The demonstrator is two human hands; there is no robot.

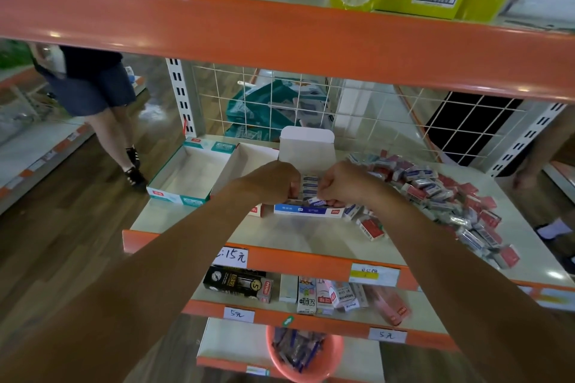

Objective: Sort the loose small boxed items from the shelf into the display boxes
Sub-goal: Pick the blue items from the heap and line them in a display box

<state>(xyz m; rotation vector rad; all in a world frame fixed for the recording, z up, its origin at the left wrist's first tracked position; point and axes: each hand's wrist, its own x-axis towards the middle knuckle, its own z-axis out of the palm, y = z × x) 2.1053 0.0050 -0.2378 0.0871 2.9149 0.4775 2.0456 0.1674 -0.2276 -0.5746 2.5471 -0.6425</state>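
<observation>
**Seating a row of blue packs in the blue box**

Both hands meet at the middle of the shelf (298, 236). The left grip (273, 183) and the right grip (345, 185) are curled and pinch the two ends of a short row (309, 188) of blue packs between them. The row sits over the blue box (308, 211), just behind its front wall. Whether it already rests on the floor of the box I cannot tell.

The loose pile (451, 196), red and blue mixed, lies on the shelf just right of the right wrist. A green box (186, 177) stands empty at the left. A white box (249, 158) stands between it and the hands.

The step in hand looks like setting the row down as one block. To do that well:

- Press evenly from both ends so no middle pack pops up.
- Hold the row level and square to the box walls.
- Lower it straight down rather than tipping one end in first.
- Let go only once the packs bear on the floor or on the layer below, then slide them snug to one side.

The likely fault is a pack turning sideways and jamming the row. Most of the pile is unsorted, so the task seems to be at an early stage.
</observation>
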